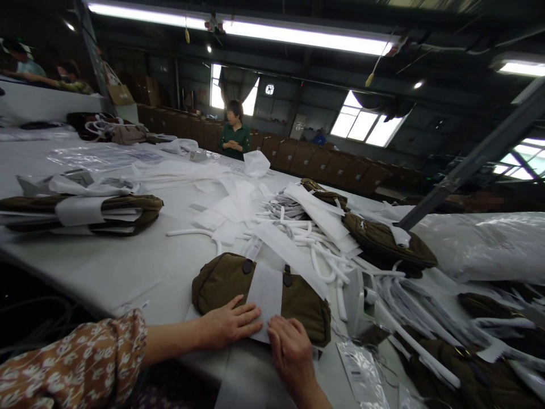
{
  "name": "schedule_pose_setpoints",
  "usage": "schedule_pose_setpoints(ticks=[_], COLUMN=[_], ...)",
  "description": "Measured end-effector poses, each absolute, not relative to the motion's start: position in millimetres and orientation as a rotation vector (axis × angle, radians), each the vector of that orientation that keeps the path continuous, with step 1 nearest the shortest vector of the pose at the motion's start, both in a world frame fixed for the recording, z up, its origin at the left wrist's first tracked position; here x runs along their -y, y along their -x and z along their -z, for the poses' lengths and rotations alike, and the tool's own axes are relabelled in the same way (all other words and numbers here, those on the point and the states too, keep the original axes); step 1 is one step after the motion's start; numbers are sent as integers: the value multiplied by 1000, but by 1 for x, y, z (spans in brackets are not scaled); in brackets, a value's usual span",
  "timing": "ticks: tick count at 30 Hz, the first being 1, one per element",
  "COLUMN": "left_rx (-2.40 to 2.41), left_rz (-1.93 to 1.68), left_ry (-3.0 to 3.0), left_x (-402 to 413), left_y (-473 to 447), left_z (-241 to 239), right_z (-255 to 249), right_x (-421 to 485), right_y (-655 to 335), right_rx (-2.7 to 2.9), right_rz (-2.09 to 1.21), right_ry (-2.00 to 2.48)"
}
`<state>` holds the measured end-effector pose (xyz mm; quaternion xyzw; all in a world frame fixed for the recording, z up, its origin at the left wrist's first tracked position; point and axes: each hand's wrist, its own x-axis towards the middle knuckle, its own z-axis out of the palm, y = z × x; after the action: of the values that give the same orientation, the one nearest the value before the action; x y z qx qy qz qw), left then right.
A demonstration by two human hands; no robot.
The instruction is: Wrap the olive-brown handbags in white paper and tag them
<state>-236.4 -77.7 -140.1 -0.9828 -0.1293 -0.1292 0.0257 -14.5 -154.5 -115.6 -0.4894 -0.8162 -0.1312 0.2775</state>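
Note:
An olive-brown fabric pouch lies at the near edge of the white table, with a white paper strip laid across its middle. My left hand rests flat on the pouch's lower edge, fingers stretched out and touching the strip. My right hand presses down on the strip's lower end, fingers curled over it. My left sleeve is brown with a white floral print.
A heap of white strips lies beyond the pouch. More olive pouches sit at the right and stacked at the left. Clear plastic bags lie on the right. A person in green stands at the table's far end.

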Motion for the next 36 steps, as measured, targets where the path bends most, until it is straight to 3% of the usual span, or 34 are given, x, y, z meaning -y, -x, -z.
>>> schedule_pose_setpoints(ticks=[5,9,14,20,25,31,36], left_rx=[354,651,720,726,690,647,618], left_rz=[450,690,722,686,695,681,719], left_ry=[3104,3155,2952,2945,2926,2907,2838], left_x=[81,84,90,91,90,90,88], left_y=[238,232,226,230,231,233,232], left_z=[133,133,146,146,147,151,158], right_z=[131,156,145,119,145,145,135], right_x=[138,141,144,199,240,203,169], right_y=[19,25,28,-4,-5,10,-8], right_rx=[2156,2166,2188,2568,2707,2475,2416], right_rz=[483,495,406,179,149,347,227], right_ry=[1530,1580,1638,1376,1209,1123,1089])
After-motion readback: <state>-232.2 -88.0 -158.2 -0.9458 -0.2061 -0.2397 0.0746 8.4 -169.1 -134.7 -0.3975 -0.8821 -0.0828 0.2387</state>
